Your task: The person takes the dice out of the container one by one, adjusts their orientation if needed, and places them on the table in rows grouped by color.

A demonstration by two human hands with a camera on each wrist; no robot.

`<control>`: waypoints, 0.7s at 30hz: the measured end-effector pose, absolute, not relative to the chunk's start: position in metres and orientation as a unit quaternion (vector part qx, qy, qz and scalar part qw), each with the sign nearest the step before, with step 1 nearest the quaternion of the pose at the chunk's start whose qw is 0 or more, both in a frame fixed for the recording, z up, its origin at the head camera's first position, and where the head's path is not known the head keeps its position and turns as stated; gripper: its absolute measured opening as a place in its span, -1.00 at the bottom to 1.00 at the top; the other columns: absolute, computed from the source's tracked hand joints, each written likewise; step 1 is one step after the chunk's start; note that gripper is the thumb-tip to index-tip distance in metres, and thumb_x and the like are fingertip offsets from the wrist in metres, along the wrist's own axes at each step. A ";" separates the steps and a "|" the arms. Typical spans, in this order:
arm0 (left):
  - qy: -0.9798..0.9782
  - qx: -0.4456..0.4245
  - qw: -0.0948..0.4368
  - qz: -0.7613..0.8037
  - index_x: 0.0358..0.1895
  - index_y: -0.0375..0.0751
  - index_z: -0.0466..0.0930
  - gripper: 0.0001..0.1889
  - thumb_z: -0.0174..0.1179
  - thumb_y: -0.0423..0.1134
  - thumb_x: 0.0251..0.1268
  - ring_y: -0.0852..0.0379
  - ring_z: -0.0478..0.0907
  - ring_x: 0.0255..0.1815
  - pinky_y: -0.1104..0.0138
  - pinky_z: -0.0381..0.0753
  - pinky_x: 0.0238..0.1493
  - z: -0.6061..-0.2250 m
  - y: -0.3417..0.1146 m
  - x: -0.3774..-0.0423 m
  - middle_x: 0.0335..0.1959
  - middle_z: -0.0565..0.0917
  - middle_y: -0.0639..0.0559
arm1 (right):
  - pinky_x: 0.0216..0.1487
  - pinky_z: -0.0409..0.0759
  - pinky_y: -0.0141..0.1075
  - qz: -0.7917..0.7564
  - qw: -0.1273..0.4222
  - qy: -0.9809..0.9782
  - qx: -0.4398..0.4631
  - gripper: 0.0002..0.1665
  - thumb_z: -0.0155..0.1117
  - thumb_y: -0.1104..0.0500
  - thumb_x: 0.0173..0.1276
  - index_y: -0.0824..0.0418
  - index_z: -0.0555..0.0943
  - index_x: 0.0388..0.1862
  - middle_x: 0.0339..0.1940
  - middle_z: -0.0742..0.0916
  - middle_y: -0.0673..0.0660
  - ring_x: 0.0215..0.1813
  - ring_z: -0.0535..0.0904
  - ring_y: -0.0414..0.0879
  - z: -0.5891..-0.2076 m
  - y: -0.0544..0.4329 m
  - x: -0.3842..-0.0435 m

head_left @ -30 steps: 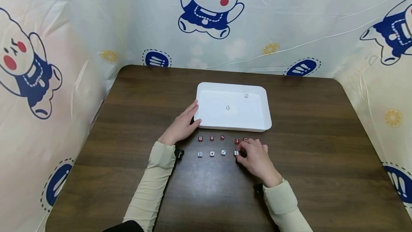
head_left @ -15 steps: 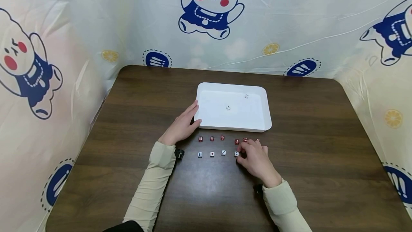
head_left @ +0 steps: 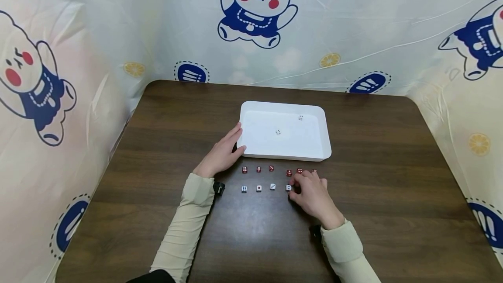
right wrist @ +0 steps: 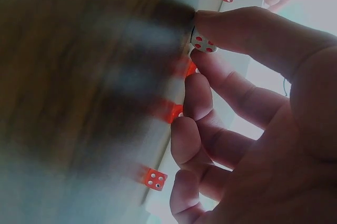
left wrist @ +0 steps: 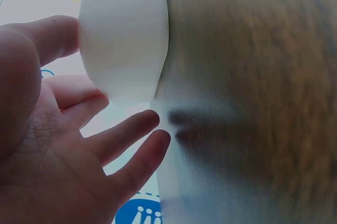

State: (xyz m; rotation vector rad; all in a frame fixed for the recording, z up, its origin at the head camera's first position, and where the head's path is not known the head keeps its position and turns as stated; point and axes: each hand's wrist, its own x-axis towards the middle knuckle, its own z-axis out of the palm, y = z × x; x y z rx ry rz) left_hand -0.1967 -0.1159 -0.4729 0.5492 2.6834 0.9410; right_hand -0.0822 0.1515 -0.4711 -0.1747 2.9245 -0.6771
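Observation:
In the head view my left hand (head_left: 220, 154) touches the near left corner of a white tray (head_left: 261, 148), fingers extended. In the left wrist view, the thumb and index finger meet the tray wall (left wrist: 126, 34), the other fingers spread. My right hand (head_left: 312, 195) pinches a white die (head_left: 288, 188) between thumb and index finger, at the right end of a row of white dice (head_left: 259, 188). That die (right wrist: 202, 41) shows red pips in the right wrist view. Beyond runs a row of red dice (head_left: 258, 169), its right part partly hidden by the right hand.
Two white dice lie in the tray, one near the middle (head_left: 278, 132) and one toward the far right (head_left: 300, 118). The dark wooden table (head_left: 393, 178) ends at a patterned curtain (head_left: 157, 34) behind and at both sides.

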 end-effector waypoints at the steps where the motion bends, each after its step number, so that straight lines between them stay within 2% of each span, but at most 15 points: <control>1: 0.920 0.188 0.122 0.322 0.54 -0.19 -0.04 -0.32 -0.06 -0.02 0.50 0.06 -0.03 0.59 -0.03 0.09 0.49 -0.474 -0.116 -0.197 0.61 -0.13 0.09 | -0.19 0.18 -0.11 -0.225 0.068 0.970 -0.057 -0.82 0.45 0.13 0.07 0.08 0.63 -0.36 -0.33 0.59 0.00 -0.20 0.37 -0.02 -0.471 0.152 -0.082; 12: 0.919 0.191 0.121 0.322 0.54 -0.19 -0.04 -0.32 -0.06 -0.02 0.50 0.07 -0.03 0.59 -0.03 0.09 0.49 -0.473 -0.117 -0.197 0.61 -0.13 0.09 | -0.15 0.15 -0.10 -0.231 0.076 0.968 -0.053 -0.80 0.40 0.04 0.10 0.07 0.64 -0.32 -0.28 0.60 0.02 -0.14 0.40 -0.02 -0.458 0.157 -0.085; 21: 0.920 0.189 0.123 0.319 0.54 -0.19 -0.04 -0.32 -0.07 -0.01 0.50 0.05 -0.03 0.59 -0.10 0.09 0.47 -0.474 -0.116 -0.197 0.61 -0.14 0.09 | -0.14 0.18 -0.04 -0.239 0.049 0.968 -0.063 -0.82 0.38 0.07 0.16 0.11 0.66 -0.29 -0.26 0.63 0.05 -0.07 0.44 0.06 -0.444 0.166 -0.093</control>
